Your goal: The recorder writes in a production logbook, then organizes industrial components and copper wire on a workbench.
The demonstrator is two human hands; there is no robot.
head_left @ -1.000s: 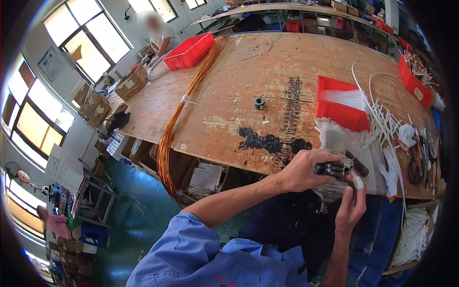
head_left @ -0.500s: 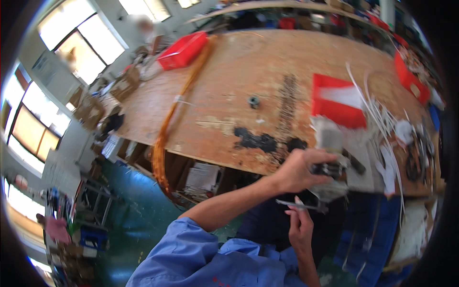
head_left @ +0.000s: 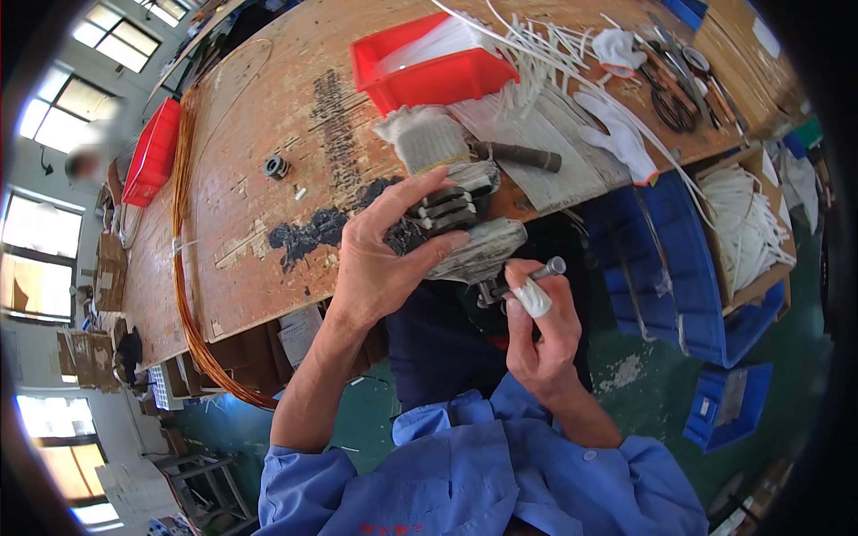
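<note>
Head view: we are gripping a dark wound coil assembly (head_left: 456, 228) at the near edge of the wooden bench (head_left: 268, 170), left hand (head_left: 389, 255) closed over it, right hand (head_left: 536, 330) pinching a small metal rod (head_left: 541, 270) just right of it; a red bin (head_left: 429, 67) is sitting farther off.

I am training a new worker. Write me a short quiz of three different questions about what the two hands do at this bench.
1. True or false: the left hand grips a dark wound block at the bench edge.
2. What does the right hand pinch? A) scissors B) a small metal rod C) a glove
3. Fill in: the red bin stands on the wooden ____.

Key
1. True.
2. B: the metal rod sits between thumb and a taped finger, just below the block.
3. Bench; a white glove and loose white strips lie to the bin's right.
</note>
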